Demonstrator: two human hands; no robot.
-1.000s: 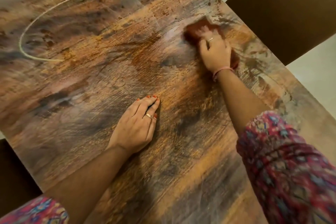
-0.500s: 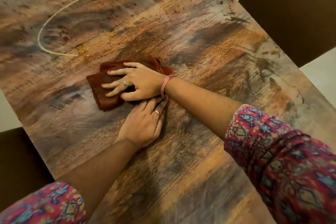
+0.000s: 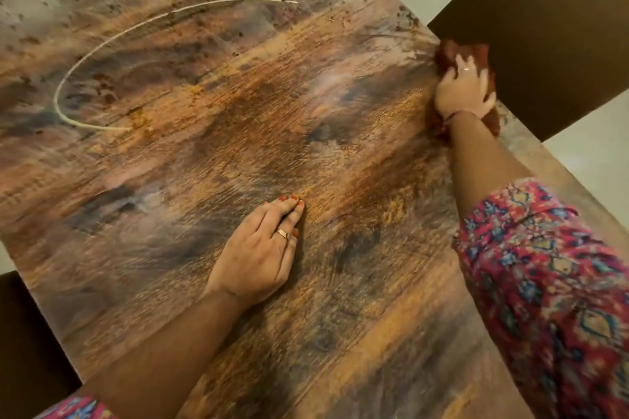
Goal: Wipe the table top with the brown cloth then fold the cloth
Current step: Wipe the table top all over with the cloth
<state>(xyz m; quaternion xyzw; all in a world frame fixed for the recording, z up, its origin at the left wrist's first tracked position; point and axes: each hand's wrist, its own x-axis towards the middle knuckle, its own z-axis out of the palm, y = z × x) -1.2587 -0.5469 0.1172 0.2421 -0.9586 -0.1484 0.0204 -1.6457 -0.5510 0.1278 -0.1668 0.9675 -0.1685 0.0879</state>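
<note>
cloth: brown cloth [image 3: 457, 51] bunched at right edge of table top [image 3: 238, 146], partly overhanging, blurred
right hand [image 3: 464, 90]: palm down on the cloth, fingers curled into it, pressing; ring, pink wristband
left hand [image 3: 260, 253]: flat on table near middle, fingers together, holding nothing; ring
table marks: white curved line [image 3: 102, 48], dark specks far side
sleeves: red patterned sleeve [image 3: 544, 282]
beside table: dark brown chair [image 3: 551, 27] at right

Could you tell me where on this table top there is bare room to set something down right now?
Most of the table top is bare: the wide stretch between the left hand and the white arc, and the near strip between the forearms. Only the right edge is taken, where the right hand presses the brown cloth.
</note>
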